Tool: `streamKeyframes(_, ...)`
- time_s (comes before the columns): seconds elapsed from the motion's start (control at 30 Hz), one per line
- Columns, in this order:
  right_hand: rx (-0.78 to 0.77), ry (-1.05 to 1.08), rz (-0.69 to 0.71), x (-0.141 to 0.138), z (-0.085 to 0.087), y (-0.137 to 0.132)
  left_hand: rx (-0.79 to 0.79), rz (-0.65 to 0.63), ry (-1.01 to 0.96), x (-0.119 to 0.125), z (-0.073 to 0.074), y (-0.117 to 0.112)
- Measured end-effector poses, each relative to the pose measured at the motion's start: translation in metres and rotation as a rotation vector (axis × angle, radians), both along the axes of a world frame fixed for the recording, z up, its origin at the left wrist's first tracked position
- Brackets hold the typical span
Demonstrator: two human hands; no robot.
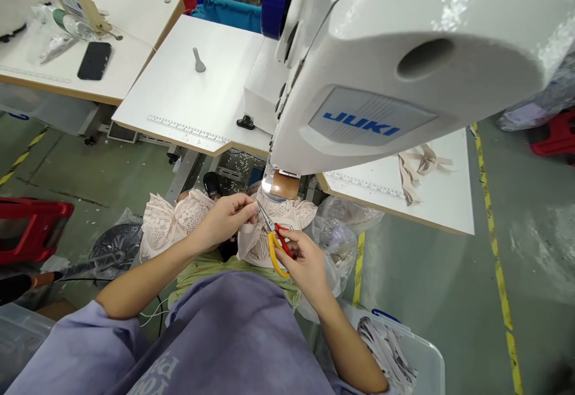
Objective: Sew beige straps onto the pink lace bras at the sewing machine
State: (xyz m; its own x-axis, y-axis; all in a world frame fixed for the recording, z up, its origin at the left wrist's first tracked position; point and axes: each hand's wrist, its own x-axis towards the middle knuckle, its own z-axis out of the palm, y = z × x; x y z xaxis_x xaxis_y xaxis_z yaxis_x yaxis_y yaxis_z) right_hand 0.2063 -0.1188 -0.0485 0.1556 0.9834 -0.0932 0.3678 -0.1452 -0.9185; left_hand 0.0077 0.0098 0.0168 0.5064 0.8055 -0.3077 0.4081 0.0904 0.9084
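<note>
My right hand (305, 262) grips a pair of scissors (277, 240) with one red and one yellow handle, the blades pointing up and left. Their tips reach my left hand (231, 218), whose thumb and fingers pinch a thin strip (245, 234) of pale material. Around both hands lies a beige lace bra (173, 221), one cup to the left of my left hand. More of its lace (258, 248) hangs below the scissors and runs up under the sewing machine's needle area (281, 185). What exactly sits between the blades is too small to make out.
A white JUKI sewing machine (359, 83) looms above my hands. Its table (179, 101) carries a printed ruler, and beige straps (415, 173) lie on the right part. Lower right is a plastic bin (431, 353) with grey strips; red stools (33, 230) stand left and right.
</note>
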Motion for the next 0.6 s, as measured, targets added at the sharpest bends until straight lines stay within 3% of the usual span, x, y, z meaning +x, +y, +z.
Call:
streamKeyframes(0.17, -0.004, -0.014, -0.028, 0.017, -0.006, -0.012, 0.031, 0.055, -0.066, -0.001, 0.002, 0.002)
streamKeyframes(0.27, -0.044, -0.125, 0.024, 0.042, -0.009, -0.014, 0.222, 0.049, 0.025, -0.006, -0.001, 0.004)
streamKeyframes(0.33, -0.078, -0.232, -0.021, 0.065, -0.01, -0.007, 0.334, 0.045, 0.132, -0.011, -0.004, 0.006)
streamKeyframes(0.43, -0.088, -0.415, -0.188, 0.111, -0.012, 0.027, 0.394, 0.034, 0.225, -0.016, -0.004, 0.011)
streamKeyframes(0.5, -0.067, -0.552, -0.287, 0.145, -0.014, 0.061, 0.335, -0.023, 0.225, -0.017, -0.002, 0.016)
streamKeyframes(0.6, 0.03, -0.709, -0.265, 0.185, -0.01, 0.11, 0.2, -0.15, 0.195, -0.021, 0.004, 0.025)
